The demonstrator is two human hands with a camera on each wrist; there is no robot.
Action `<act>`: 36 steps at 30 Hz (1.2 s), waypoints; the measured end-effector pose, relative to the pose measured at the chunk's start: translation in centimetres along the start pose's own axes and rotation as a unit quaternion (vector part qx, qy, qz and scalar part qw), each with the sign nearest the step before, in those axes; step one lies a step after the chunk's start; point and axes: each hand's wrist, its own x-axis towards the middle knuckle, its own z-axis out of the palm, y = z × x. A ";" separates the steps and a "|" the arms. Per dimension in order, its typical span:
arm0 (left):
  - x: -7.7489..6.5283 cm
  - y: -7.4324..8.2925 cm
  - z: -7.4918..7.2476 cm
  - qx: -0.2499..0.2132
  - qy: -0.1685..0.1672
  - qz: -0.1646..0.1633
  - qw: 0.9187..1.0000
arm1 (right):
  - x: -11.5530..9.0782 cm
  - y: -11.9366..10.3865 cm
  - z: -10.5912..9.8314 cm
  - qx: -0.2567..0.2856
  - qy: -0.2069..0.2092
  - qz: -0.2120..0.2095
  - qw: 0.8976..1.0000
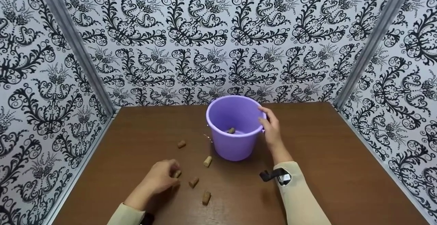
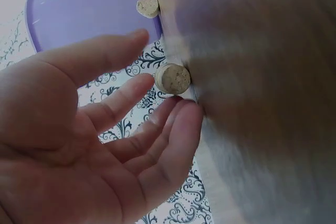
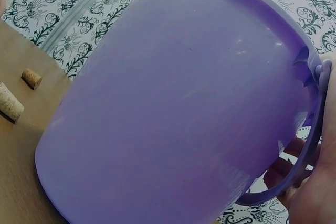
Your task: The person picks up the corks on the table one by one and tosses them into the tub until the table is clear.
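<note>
My right hand (image 1: 272, 129) grips the rim of a purple bucket (image 1: 235, 148) at its right side, with the thumb over the edge. In the right wrist view, the bucket's handle (image 3: 310, 156) hangs beside that hand. A cork (image 1: 231, 130) lies inside the bucket. Low over the table, my left hand (image 1: 158, 177) reaches around a cork (image 2: 176, 79). Its thumb and fingers are spread apart in the left wrist view, with that cork near the fingertips and not pinched. Whether a finger touches it, I cannot tell.
More corks lie on the brown table (image 1: 307, 143): one far left (image 1: 181, 144), a pale cork (image 1: 207, 161) near the bucket, a cork (image 1: 193, 182) right of my left hand, and a nearer cork (image 1: 206, 198). Patterned walls (image 1: 218, 47) enclose the table's back and sides.
</note>
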 end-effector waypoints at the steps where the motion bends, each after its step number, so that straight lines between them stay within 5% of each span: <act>1: 0.1 0.1 0.0 0.002 0.000 0.004 1.000 | 0.0 0.0 -0.1 -0.001 0.001 0.000 1.000; 13: 1.5 0.8 0.6 0.018 -0.009 0.037 0.999 | 0.0 -0.2 -0.3 -0.005 0.003 -0.003 1.000; 36: 1.0 0.8 0.6 -0.009 -0.033 0.024 0.999 | 0.0 0.1 -0.1 -0.026 0.005 -0.007 1.000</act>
